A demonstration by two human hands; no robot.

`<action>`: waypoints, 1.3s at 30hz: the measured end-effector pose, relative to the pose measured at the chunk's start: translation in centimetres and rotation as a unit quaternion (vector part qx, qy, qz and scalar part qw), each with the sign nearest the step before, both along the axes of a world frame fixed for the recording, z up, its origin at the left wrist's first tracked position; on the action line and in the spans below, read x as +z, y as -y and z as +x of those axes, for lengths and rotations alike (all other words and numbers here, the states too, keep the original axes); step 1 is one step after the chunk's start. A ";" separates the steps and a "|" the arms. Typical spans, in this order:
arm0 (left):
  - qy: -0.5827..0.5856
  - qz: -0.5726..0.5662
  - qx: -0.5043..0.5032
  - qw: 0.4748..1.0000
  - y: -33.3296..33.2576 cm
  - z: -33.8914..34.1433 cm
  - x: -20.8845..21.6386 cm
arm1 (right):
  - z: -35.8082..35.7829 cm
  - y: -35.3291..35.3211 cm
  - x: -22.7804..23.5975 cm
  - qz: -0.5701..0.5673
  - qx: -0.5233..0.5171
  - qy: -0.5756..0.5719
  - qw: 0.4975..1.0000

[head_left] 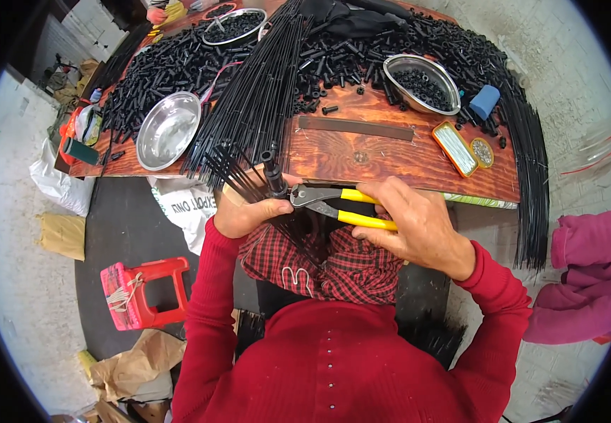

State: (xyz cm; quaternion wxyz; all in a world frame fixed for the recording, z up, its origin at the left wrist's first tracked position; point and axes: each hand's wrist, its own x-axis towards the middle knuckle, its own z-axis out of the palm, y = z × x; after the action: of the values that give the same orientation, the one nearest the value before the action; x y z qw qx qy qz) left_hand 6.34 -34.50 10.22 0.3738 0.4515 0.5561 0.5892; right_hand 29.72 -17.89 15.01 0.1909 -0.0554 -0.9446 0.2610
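My right hand (416, 222) is wrapped round the yellow grips of a pair of pincers (351, 217). Their metal jaws (305, 196) are at the black tubular fitting (273, 175) that my left hand (244, 215) grips, thumb in front. Whether the jaws bite on anything there is too small to tell. Thin black rods (231, 169) fan out beside the fitting, and my left palm hides part of them. Just beyond, a large bundle of thin black rods (256, 92) lies across the table. My lap is covered by a red and black checked cloth (362, 271).
Black fittings are heaped across the wooden table (362, 158). On it are an empty metal bowl (168, 132), a bowl of small black parts (424, 83), a flat bar (355, 128) and an orange tray of pins (455, 149). A red stool (175, 264) stands left. Another person's hand (156, 15) shows far left.
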 end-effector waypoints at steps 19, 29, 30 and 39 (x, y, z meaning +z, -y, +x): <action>0.048 -0.017 0.028 0.998 -0.2 0.5 -0.1 | -0.1 -0.1 0.4 0.236 -0.017 -0.022 0.971; 0.008 -0.009 -0.050 0.999 0.3 0.4 0.0 | 0.1 -0.6 -5.0 -0.805 0.123 0.409 0.410; 0.031 -0.015 -0.054 0.998 -0.1 0.6 0.1 | 0.3 -0.7 -5.6 -0.801 0.178 0.390 0.417; 0.029 0.019 -0.084 0.996 0.0 -1.0 -1.1 | 0.3 0.8 -1.8 -0.673 0.059 0.339 0.655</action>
State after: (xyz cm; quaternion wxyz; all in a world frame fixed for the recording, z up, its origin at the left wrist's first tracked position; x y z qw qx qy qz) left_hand 5.32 -34.55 9.15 0.4292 0.4863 0.4943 0.5787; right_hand 30.06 -18.67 13.25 -0.2479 -0.1973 -0.5112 0.7989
